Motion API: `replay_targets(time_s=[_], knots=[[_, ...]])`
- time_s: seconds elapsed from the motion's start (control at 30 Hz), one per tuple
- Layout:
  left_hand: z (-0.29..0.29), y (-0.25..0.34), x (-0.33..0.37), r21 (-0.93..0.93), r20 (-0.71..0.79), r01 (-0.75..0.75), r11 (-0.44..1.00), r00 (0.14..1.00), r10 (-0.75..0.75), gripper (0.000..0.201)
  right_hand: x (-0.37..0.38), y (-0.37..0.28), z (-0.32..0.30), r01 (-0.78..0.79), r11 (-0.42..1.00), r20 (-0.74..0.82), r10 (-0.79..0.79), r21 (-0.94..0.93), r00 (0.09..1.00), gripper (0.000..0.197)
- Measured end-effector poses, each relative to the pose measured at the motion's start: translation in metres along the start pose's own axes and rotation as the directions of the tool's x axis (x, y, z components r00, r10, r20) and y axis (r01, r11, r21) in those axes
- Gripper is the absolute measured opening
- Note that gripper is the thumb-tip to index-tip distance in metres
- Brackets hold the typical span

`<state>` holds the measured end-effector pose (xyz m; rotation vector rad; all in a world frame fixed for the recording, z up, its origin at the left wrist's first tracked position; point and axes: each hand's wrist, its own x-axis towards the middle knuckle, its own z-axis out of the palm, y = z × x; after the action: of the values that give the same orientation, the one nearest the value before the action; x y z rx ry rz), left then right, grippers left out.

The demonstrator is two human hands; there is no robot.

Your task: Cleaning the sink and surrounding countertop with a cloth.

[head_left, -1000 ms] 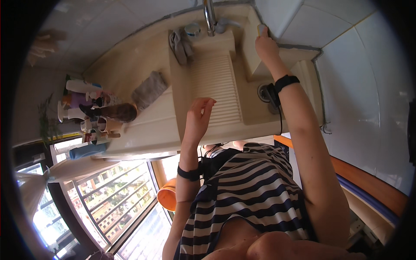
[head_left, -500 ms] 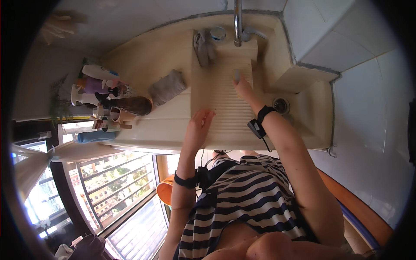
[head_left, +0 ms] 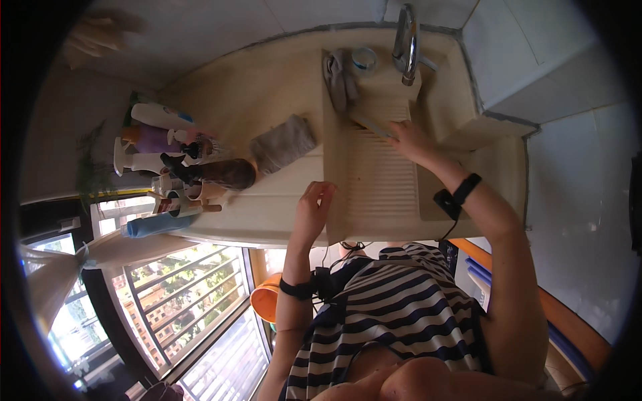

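Observation:
My right hand (head_left: 409, 139) reaches across the ribbed washboard (head_left: 384, 187) of a cream sink. Its fingers grip a flat greyish bar (head_left: 369, 124) lying at the top of the ribs, just below the metal tap (head_left: 405, 41). A dark band sits on that wrist. My left hand (head_left: 313, 208) rests on the sink's left rim (head_left: 329, 167) with its fingers loosely bent and nothing in it. A crumpled grey cloth (head_left: 340, 75) and a small round ring-shaped thing (head_left: 364, 59) lie on the ledge behind the washboard.
A grey rag (head_left: 282, 144) lies on the counter left of the sink. Several bottles (head_left: 164, 130), a dark bottle (head_left: 219, 174) and a blue tube (head_left: 157, 224) crowd the counter's left end. An orange bucket (head_left: 267, 301) stands below, beside a barred window (head_left: 167, 301). Tiled walls enclose the corner.
My right hand came away from the sink's far right corner by the wall and moved left onto the washboard with the bar. The left hand stayed on the rim.

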<state>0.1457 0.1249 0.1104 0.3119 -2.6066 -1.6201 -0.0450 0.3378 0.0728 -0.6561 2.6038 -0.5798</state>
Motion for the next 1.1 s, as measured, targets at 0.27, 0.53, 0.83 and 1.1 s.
replay_targets(time_s=[0.27, 0.53, 0.83, 1.1], knots=[[0.004, 0.011, 0.044, -0.136, 0.104, -0.071, 0.988, 0.991, 0.086, 0.015, -0.096, 0.024, -0.022, 0.000, 0.994, -0.057, 0.006, 0.107, 0.998, 0.038], [0.004, 0.017, 0.060, -0.124, 0.229, -0.140, 0.982, 0.959, 0.166, 0.020, -0.195, -0.042, -0.167, -0.244, 0.970, 0.037, 0.244, -0.001, 0.969, 0.034], [0.027, 0.017, 0.064, -0.178, 0.331, 0.019, 0.984, 0.943, 0.042, 0.021, -0.112, -0.037, -0.136, -0.096, 0.983, 0.134, 0.075, 0.158, 0.988, 0.029], [0.150, 0.026, 0.029, -0.138, 0.723, -0.268, 0.954, 0.631, 0.281, 0.025, -0.181, 0.064, -0.067, -0.263, 0.875, 0.030, 0.274, 0.406, 0.961, 0.032]])
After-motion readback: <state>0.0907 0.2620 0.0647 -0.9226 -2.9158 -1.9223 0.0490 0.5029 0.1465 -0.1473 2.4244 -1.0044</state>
